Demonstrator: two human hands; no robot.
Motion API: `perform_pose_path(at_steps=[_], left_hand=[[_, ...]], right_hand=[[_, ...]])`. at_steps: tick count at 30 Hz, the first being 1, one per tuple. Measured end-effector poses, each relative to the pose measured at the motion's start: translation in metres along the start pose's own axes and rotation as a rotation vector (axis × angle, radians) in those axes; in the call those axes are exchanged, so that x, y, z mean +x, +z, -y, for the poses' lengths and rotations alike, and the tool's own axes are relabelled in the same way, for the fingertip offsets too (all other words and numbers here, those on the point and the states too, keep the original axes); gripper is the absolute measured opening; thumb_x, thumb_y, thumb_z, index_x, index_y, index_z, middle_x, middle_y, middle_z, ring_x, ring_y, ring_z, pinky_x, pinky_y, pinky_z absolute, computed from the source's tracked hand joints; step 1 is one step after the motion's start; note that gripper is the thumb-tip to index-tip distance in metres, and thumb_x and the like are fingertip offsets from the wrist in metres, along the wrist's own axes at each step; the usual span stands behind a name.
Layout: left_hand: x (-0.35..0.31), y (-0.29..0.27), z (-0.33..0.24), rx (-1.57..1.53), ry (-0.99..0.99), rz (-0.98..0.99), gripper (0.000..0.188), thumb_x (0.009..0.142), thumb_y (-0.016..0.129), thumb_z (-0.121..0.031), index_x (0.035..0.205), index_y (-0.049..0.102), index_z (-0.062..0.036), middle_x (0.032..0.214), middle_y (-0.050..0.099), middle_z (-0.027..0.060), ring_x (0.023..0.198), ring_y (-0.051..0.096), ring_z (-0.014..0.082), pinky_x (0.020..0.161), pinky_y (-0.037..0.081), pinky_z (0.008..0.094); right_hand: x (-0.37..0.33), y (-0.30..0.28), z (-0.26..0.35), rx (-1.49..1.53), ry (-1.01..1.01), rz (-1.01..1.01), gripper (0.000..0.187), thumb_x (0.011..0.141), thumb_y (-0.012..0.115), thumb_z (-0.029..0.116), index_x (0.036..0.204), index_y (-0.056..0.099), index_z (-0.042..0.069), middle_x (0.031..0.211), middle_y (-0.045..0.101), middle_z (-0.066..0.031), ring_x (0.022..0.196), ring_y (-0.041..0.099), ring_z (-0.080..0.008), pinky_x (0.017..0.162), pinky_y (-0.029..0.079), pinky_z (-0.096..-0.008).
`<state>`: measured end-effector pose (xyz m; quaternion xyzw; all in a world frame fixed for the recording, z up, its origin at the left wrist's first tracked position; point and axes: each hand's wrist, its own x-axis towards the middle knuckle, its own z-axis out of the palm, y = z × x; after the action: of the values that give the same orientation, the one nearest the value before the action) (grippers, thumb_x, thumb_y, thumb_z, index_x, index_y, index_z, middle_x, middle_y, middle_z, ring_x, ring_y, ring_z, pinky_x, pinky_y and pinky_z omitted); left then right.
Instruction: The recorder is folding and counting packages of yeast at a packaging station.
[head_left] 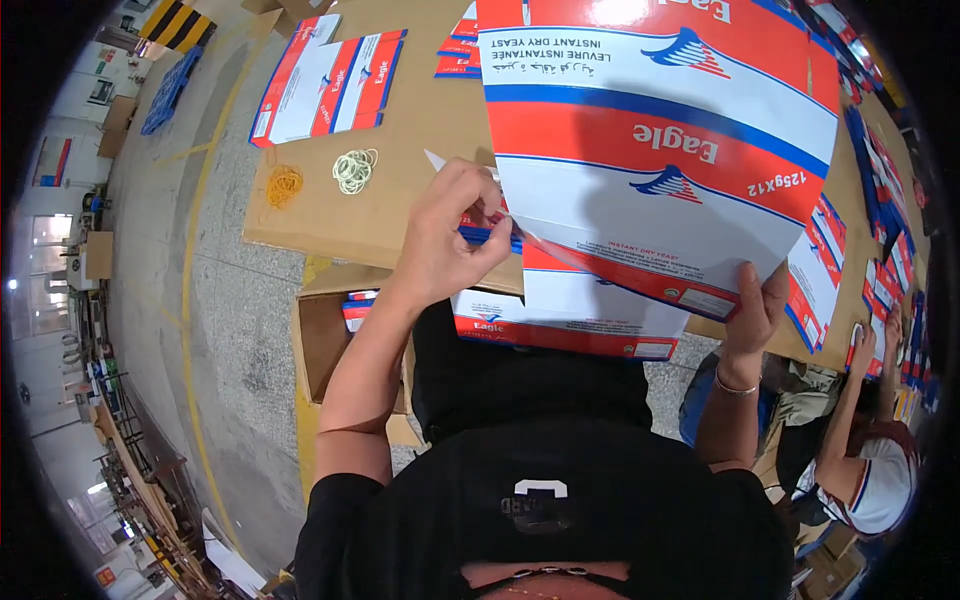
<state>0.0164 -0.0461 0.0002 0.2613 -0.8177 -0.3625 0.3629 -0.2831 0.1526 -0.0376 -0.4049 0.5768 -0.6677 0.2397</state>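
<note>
A large flat printed carton sheet (660, 120), red, white and blue, is held up in front of me, its lower edge curling. My left hand (455, 230) is closed in a pinch at its left edge. My right hand (757, 310) grips the lower right corner, thumb on the printed face. Under it, a second carton sheet (590, 322) shows over the table's near edge. A pointed white tip (433, 160) sticks out beside my left knuckles; I cannot tell what it belongs to.
On the cardboard-covered table (410, 110) lie orange rubber bands (284, 186), pale rubber bands (355, 171) and flat cartons (330, 85). An open cardboard box (325, 350) stands below the left edge. At far right, another person (870, 470) handles similar cartons.
</note>
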Motion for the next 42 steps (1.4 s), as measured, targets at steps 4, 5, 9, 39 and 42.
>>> perform_pose_path(at_steps=[4,5,9,39,42], left_hand=[[-0.001,0.003,0.008,0.017,0.023,-0.056,0.022,0.073,0.067,0.007,0.091,0.057,-0.0016,0.094,0.055,0.0103,0.077,0.061,0.0164,0.064,0.052,0.0275],[-0.003,0.005,0.007,0.008,0.019,-0.055,0.022,0.073,0.067,0.007,0.091,0.057,-0.0016,0.094,0.055,0.0103,0.077,0.061,0.0164,0.064,0.052,0.0275],[-0.012,0.005,-0.011,0.091,0.083,-0.191,0.030,0.073,0.072,0.003,0.100,0.061,-0.0019,0.100,0.058,0.0127,0.085,0.062,0.0236,0.070,0.053,0.0320],[-0.106,-0.003,-0.005,0.168,-0.087,0.246,0.020,0.074,0.079,-0.007,0.082,0.061,-0.0104,0.082,0.058,0.0016,0.087,0.060,0.0194,0.106,0.032,0.0471],[-0.112,-0.005,-0.007,0.231,-0.021,0.227,0.017,0.077,0.076,-0.006,0.083,0.060,-0.0107,0.086,0.054,0.0034,0.087,0.058,0.0222,0.109,0.030,0.0555]], right_hand=[[0.010,0.011,0.000,-0.096,-0.020,0.026,0.041,0.098,0.055,0.012,0.135,0.048,-0.005,0.124,0.060,-0.0104,0.114,0.054,-0.0170,0.098,0.041,-0.0311],[0.012,0.021,0.005,-0.030,-0.022,-0.035,0.040,0.098,0.055,0.010,0.135,0.048,-0.005,0.123,0.060,-0.0098,0.112,0.054,-0.0157,0.097,0.041,-0.0300],[0.031,-0.021,-0.007,-0.084,0.071,-0.260,0.037,0.097,0.058,0.010,0.131,0.052,-0.005,0.120,0.062,-0.0092,0.108,0.057,-0.0137,0.095,0.043,-0.0285],[-0.051,0.010,0.015,0.045,0.389,0.023,0.037,0.098,0.062,0.019,0.128,0.054,0.001,0.124,0.061,-0.0072,0.111,0.056,-0.0143,0.099,0.042,-0.0313],[-0.049,0.023,0.041,0.044,0.392,-0.034,0.036,0.098,0.060,0.018,0.129,0.054,0.000,0.123,0.061,-0.0070,0.110,0.057,-0.0141,0.099,0.042,-0.0308]])
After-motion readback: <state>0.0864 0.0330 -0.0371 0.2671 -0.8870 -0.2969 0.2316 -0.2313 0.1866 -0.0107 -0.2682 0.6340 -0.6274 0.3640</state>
